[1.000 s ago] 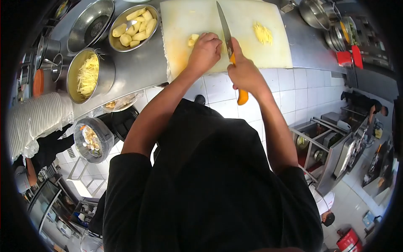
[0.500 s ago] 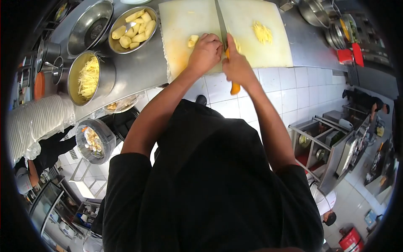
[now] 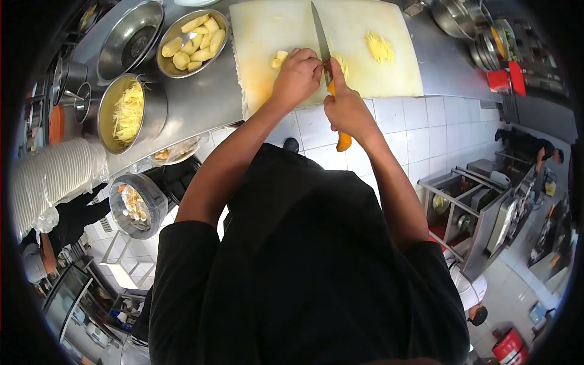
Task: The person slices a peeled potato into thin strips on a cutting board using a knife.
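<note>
My right hand [image 3: 349, 107] is wrapped round the orange handle of a knife [image 3: 319, 30], its index finger stretched along the blade. The blade points away from me over a white cutting board [image 3: 267, 30]. Against the left side of the blade, my left hand [image 3: 298, 76] has its fingers curled; what they press on is hidden. Pale yellow chunks [image 3: 279, 59] lie left of that hand. Thin yellow strips [image 3: 342, 67] lie just right of the knife, and a small pile of strips [image 3: 380, 47] rests farther right on the board.
Left of the board are a bowl of peeled yellow pieces [image 3: 194, 42], a pot of strips [image 3: 128, 115] and an empty metal bowl [image 3: 131, 42]. Stacked plates [image 3: 58, 176] and a waste bin [image 3: 139, 205] are lower left. Other people stand at both sides.
The knife and my right hand have moved slightly toward me, with the handle end lower. My left hand has stayed nearly in place.
</note>
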`<state>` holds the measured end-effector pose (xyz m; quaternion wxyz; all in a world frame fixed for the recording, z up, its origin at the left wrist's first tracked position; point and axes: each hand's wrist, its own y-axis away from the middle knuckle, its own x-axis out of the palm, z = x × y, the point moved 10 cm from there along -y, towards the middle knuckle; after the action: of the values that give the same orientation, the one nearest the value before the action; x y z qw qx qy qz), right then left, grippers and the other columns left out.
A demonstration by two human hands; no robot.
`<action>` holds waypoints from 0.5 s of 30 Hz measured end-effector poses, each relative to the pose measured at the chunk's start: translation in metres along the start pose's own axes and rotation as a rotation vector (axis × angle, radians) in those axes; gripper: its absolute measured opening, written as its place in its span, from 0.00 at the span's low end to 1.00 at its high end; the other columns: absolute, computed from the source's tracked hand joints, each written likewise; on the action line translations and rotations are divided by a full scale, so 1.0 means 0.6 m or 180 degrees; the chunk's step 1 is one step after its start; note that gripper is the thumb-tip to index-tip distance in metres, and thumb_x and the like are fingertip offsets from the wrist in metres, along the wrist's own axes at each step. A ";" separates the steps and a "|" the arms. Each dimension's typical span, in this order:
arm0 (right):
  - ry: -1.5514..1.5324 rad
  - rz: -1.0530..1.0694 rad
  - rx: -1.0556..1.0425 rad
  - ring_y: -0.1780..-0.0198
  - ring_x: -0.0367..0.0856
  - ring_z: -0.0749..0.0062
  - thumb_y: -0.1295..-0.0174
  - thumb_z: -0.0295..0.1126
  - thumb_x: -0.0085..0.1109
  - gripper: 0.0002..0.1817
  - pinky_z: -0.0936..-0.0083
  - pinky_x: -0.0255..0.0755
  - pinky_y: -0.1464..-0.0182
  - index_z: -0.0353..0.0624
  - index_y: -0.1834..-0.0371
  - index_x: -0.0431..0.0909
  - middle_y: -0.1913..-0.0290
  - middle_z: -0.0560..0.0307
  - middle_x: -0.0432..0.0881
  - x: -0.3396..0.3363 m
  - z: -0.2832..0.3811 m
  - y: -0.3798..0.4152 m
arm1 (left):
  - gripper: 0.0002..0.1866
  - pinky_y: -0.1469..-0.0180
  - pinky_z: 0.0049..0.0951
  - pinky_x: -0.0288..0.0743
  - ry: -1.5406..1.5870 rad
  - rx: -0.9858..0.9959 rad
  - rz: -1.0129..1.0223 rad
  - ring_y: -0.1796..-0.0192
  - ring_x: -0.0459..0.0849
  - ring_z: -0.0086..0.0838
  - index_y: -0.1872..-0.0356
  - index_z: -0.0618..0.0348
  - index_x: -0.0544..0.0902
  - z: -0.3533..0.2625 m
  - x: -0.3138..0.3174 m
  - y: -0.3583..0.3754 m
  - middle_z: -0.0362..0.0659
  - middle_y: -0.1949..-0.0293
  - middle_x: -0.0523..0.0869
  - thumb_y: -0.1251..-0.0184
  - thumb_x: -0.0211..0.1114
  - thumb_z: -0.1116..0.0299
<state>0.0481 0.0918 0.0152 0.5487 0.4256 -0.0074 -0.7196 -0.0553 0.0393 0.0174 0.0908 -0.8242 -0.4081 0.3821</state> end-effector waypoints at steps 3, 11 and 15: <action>0.0089 -0.0195 -0.0236 0.81 0.81 0.56 0.40 0.22 0.42 0.43 0.63 0.80 0.69 0.45 0.18 0.39 0.68 0.34 0.83 -0.001 -0.001 -0.003 | 0.04 0.50 0.38 0.76 -0.0052 0.0046 0.0082 0.56 0.79 0.42 0.71 0.62 0.87 -0.003 0.003 0.000 0.45 0.65 0.83 0.44 0.65 0.77; -0.0199 -0.0090 -0.0233 0.80 0.82 0.56 0.41 0.24 0.44 0.44 0.63 0.79 0.69 0.46 0.18 0.40 0.58 0.33 0.83 -0.018 0.010 -0.062 | 0.04 0.51 0.38 0.77 -0.0139 0.0067 0.0216 0.56 0.80 0.42 0.70 0.63 0.87 0.001 0.008 0.005 0.45 0.64 0.84 0.45 0.65 0.78; -0.0198 0.0132 0.0050 0.80 0.82 0.59 0.41 0.25 0.43 0.44 0.65 0.80 0.67 0.46 0.18 0.40 0.53 0.36 0.83 -0.056 0.036 -0.043 | 0.05 0.51 0.38 0.77 -0.0110 0.0050 -0.0130 0.56 0.81 0.42 0.69 0.63 0.87 0.002 -0.007 0.001 0.45 0.63 0.84 0.46 0.65 0.79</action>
<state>0.0158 0.1190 0.0369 0.5597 0.4071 -0.0389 -0.7208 -0.0574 0.0355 0.0187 0.0980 -0.8082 -0.4232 0.3976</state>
